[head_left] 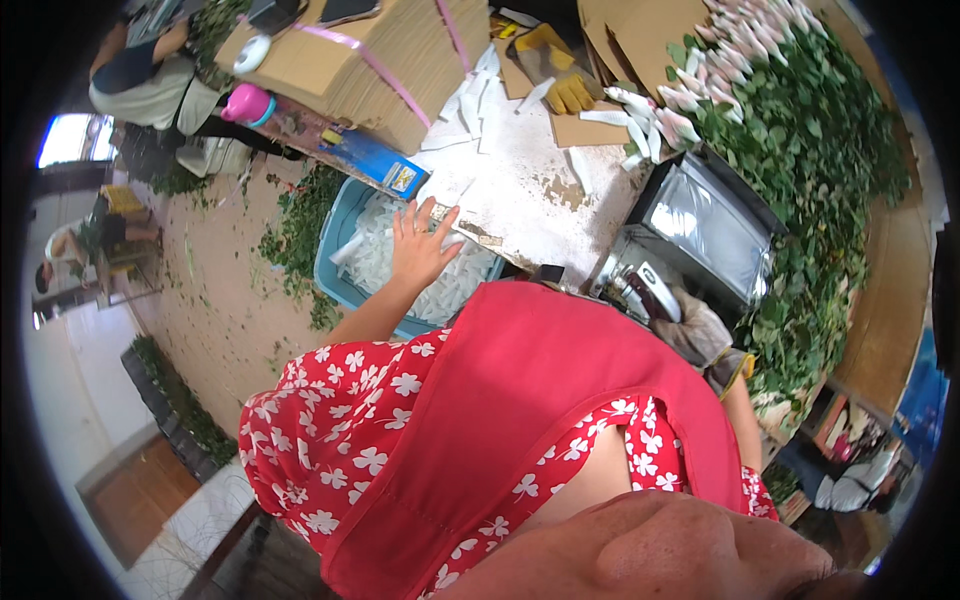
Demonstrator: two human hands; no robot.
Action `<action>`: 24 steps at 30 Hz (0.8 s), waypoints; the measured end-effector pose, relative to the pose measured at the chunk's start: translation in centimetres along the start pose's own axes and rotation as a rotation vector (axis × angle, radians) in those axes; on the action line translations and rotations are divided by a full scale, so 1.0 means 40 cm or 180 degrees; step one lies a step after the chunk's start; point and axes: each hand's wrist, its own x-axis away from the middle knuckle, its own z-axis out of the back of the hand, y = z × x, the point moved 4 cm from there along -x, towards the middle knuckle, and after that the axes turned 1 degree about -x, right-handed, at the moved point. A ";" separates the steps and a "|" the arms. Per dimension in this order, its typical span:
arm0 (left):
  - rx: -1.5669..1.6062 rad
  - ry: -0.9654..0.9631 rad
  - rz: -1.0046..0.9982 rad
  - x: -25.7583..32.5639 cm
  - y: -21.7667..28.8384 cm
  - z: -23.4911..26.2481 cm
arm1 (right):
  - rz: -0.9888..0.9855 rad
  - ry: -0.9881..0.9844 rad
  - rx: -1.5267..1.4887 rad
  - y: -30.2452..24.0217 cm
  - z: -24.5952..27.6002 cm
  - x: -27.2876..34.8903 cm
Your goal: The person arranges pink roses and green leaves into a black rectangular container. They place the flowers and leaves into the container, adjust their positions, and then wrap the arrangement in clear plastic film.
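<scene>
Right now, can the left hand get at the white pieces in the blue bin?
Probably yes: the left hand is over the blue bin, fingers spread and seemingly empty, and the white pieces lie uncovered around it. I can't tell whether it already touches them.

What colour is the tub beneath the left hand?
The tub is light blue; best seen in the head view.

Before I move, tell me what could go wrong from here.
The pink bottle is at the bench's left edge and might get knocked off. White pieces are heaped in the blue bin beneath the left hand; a careless sweep could spill some. The gloved right hand is at a shiny device, where the fabric might snag.
</scene>
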 end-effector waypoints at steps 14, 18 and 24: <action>0.0854 -0.1267 0.1116 -0.504 0.098 -0.094 | 0.0012 -0.0125 -0.0251 -0.062 -0.179 -0.180; 0.0108 -0.0649 0.0413 -0.198 0.169 -0.068 | 0.0048 -0.0136 -0.0036 -0.030 -0.204 -0.218; -0.0208 0.0277 0.0598 0.081 -0.054 -0.074 | 0.1620 -0.0004 0.0943 -0.104 -0.221 -0.339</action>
